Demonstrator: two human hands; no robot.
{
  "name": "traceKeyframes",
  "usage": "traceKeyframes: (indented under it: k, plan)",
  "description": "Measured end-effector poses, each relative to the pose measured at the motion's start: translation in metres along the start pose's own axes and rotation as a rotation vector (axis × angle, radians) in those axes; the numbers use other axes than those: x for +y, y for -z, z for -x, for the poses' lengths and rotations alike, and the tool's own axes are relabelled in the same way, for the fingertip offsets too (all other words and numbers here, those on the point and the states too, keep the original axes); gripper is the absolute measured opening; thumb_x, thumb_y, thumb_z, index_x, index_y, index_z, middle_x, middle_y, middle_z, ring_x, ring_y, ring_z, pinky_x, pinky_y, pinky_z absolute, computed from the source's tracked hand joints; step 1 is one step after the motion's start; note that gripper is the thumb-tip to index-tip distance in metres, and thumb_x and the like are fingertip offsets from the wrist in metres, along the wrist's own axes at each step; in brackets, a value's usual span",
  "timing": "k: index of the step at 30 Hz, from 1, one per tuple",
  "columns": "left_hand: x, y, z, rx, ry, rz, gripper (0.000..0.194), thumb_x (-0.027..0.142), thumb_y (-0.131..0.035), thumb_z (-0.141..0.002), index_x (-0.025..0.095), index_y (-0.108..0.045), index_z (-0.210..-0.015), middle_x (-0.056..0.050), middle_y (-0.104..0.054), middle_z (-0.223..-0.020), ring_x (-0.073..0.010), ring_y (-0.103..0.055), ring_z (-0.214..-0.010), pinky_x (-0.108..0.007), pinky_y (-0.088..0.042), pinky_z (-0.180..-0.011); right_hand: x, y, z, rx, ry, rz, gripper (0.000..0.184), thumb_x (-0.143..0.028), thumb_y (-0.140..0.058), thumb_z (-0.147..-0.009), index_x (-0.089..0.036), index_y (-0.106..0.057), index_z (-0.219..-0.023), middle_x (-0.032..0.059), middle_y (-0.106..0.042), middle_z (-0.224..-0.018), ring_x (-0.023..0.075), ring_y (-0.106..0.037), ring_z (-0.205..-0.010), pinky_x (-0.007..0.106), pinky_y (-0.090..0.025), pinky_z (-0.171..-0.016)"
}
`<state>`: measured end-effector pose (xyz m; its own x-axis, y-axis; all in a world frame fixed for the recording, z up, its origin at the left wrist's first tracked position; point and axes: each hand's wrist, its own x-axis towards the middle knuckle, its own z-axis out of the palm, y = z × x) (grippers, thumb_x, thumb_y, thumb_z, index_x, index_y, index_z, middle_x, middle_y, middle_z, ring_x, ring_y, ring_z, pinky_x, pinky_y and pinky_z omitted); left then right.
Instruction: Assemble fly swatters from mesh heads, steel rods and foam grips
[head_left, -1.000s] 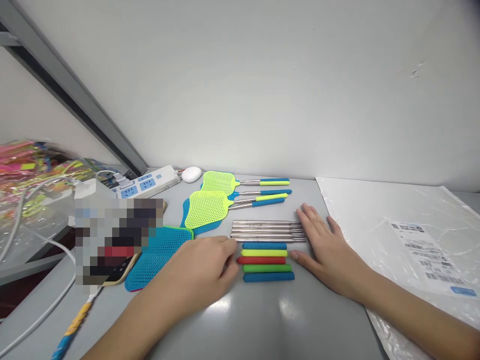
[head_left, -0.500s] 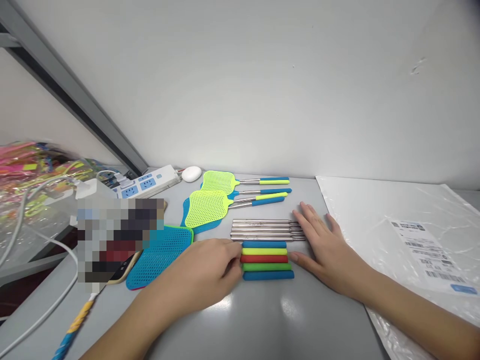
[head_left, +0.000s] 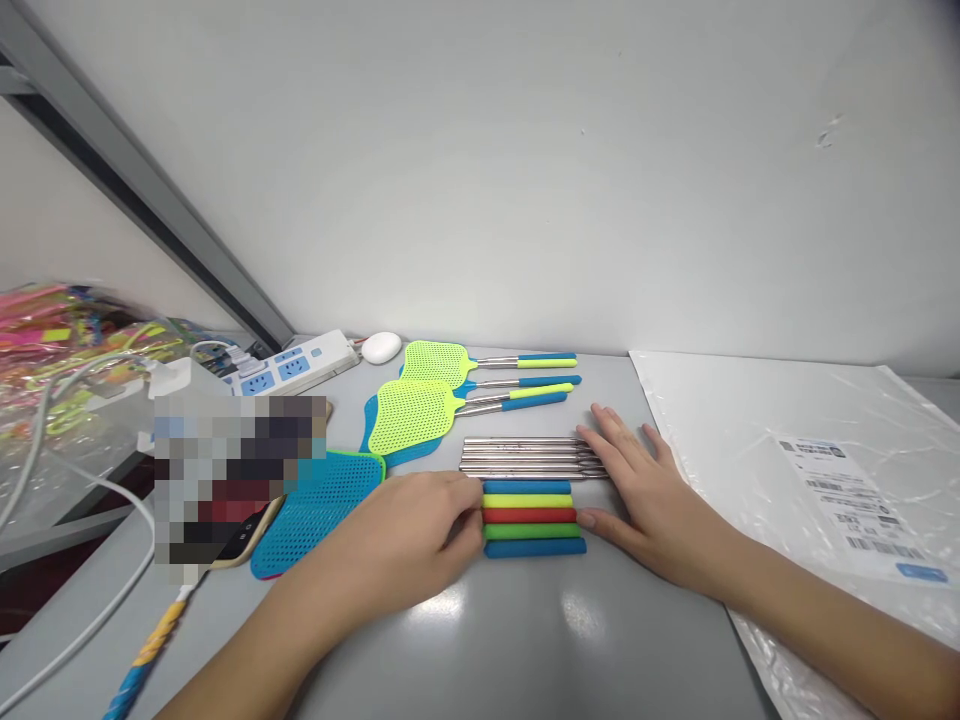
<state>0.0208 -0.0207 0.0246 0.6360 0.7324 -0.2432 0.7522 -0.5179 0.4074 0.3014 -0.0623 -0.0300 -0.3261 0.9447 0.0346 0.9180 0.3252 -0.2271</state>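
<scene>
My left hand (head_left: 424,530) is closed, its curled fingers against the left ends of a row of foam handle sleeves: a blue one (head_left: 526,488), a yellow one (head_left: 526,501), a red one (head_left: 529,516), a green one (head_left: 531,531) and another blue one (head_left: 535,548). What its fingertips may pinch is hidden. Fingers spread, my right hand (head_left: 652,490) lies at the right side, its thumb tip at the red sleeve's right end. Its other fingers reach over the right ends of several metal rods (head_left: 517,458), which lie side by side just behind the sleeves.
Behind the rods lie several fly swatters with yellow heads (head_left: 412,415) and blue ones. A blue swatter head (head_left: 322,515) and a phone (head_left: 244,540) are at left, near a power strip (head_left: 296,365) and white cable (head_left: 97,625). A white mailing bag (head_left: 735,420) covers the right side.
My right hand has shifted slightly left, and its thumb has come up to the red sleeve's end. My left hand stays at the sleeves' left ends, almost unmoved.
</scene>
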Motion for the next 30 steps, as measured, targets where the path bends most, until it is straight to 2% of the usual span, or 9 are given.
traceKeyframes:
  k: [3,6,9,14,21,27,30]
  plan:
    - [-0.002,0.002,0.002,-0.057,0.024,0.008,0.036,0.046,-0.043,-0.095,0.022,-0.052,-0.070,0.001,-0.057,-0.068,-0.0150,-0.050,-0.061,-0.029,-0.028,-0.054,0.001,0.002,0.001,-0.018,0.050,-0.019,0.081,-0.064,-0.045,-0.091,-0.021,-0.017,-0.154,0.0133,-0.004,-0.164,0.0278,-0.003,-0.150,0.059,-0.013,-0.118]
    - [-0.004,0.004,0.003,-0.121,0.032,0.017,0.045,0.063,-0.051,-0.087,0.022,-0.050,-0.070,0.003,-0.056,-0.066,-0.0147,-0.047,-0.060,-0.028,-0.025,-0.051,0.002,0.004,0.003,-0.039,0.092,-0.048,0.084,-0.064,-0.048,-0.090,-0.022,-0.014,-0.155,0.0132,-0.001,-0.164,0.0278,0.000,-0.150,0.059,-0.012,-0.118]
    - [-0.005,0.003,0.003,-0.131,0.017,0.013,0.049,0.069,-0.057,-0.081,0.022,-0.050,-0.070,0.004,-0.057,-0.068,-0.0145,-0.047,-0.061,-0.028,-0.024,-0.051,0.004,0.004,0.003,-0.038,0.105,-0.077,0.083,-0.061,-0.049,-0.092,-0.024,-0.010,-0.155,0.0130,-0.001,-0.164,0.0275,-0.001,-0.150,0.059,-0.012,-0.118]
    - [-0.007,-0.004,0.002,-0.130,-0.016,0.008,0.045,0.062,-0.066,-0.078,0.021,-0.052,-0.067,0.004,-0.060,-0.071,-0.0139,-0.049,-0.064,-0.028,-0.023,-0.052,0.006,0.001,0.002,-0.031,0.097,-0.075,0.090,-0.063,-0.056,-0.086,-0.024,-0.012,-0.155,0.0143,-0.002,-0.164,0.0292,-0.002,-0.150,0.059,-0.012,-0.118]
    - [-0.007,-0.006,0.000,-0.106,-0.053,-0.004,0.032,0.047,-0.067,-0.084,0.021,-0.058,-0.068,0.004,-0.063,-0.072,-0.0143,-0.054,-0.067,-0.028,-0.025,-0.054,0.004,-0.001,0.000,-0.004,0.077,-0.049,0.083,-0.064,-0.049,-0.090,-0.023,-0.016,-0.154,0.0149,-0.008,-0.164,0.0291,-0.003,-0.150,0.060,-0.015,-0.117]
    - [-0.006,-0.004,0.000,-0.092,-0.060,0.001,0.030,0.045,-0.065,-0.086,0.021,-0.061,-0.068,0.003,-0.064,-0.072,-0.0146,-0.055,-0.066,-0.028,-0.027,-0.055,0.003,0.000,0.001,-0.017,0.074,-0.036,0.076,-0.062,-0.045,-0.093,-0.022,-0.020,-0.153,0.0146,-0.008,-0.163,0.0290,-0.004,-0.150,0.060,-0.015,-0.117]
    - [-0.005,-0.003,0.000,-0.102,-0.054,0.005,0.030,0.045,-0.067,-0.085,0.022,-0.061,-0.068,0.003,-0.064,-0.072,-0.0145,-0.056,-0.067,-0.028,-0.027,-0.055,0.005,0.002,0.002,-0.054,0.101,-0.049,0.078,-0.061,-0.045,-0.093,-0.023,-0.015,-0.155,0.0129,-0.004,-0.164,0.0287,-0.002,-0.150,0.060,-0.014,-0.117]
